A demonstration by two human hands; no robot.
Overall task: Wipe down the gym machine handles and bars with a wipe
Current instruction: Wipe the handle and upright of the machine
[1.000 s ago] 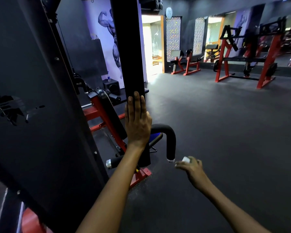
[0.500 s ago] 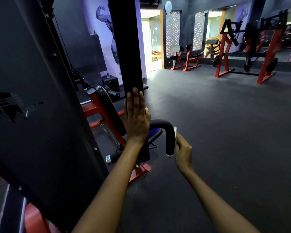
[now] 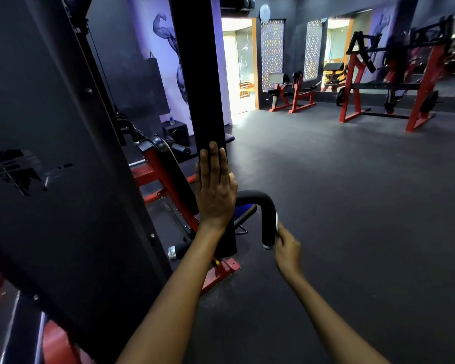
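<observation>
A curved black padded handle [image 3: 265, 214] bends down from the machine at centre. My right hand [image 3: 286, 245] holds a white wipe [image 3: 277, 221] pressed against the handle's right side, near its lower end. My left hand [image 3: 214, 187] lies flat with straight fingers against the black upright post [image 3: 197, 74] of the machine. A second black handle with a silver end cap [image 3: 177, 251] sticks out low on the left, behind my left forearm.
A large black shroud panel [image 3: 50, 153] fills the left. Red frame members and a blue seat [image 3: 243, 210] sit behind the post. Dark rubber floor [image 3: 352, 206] spreads to the right. Red benches [image 3: 292, 98] and a red rack [image 3: 389, 85] stand far back.
My right hand rose from below the handle's tip and brought the wipe onto the handle's right side, then slid slightly down it. My left hand stayed flat on the post.
</observation>
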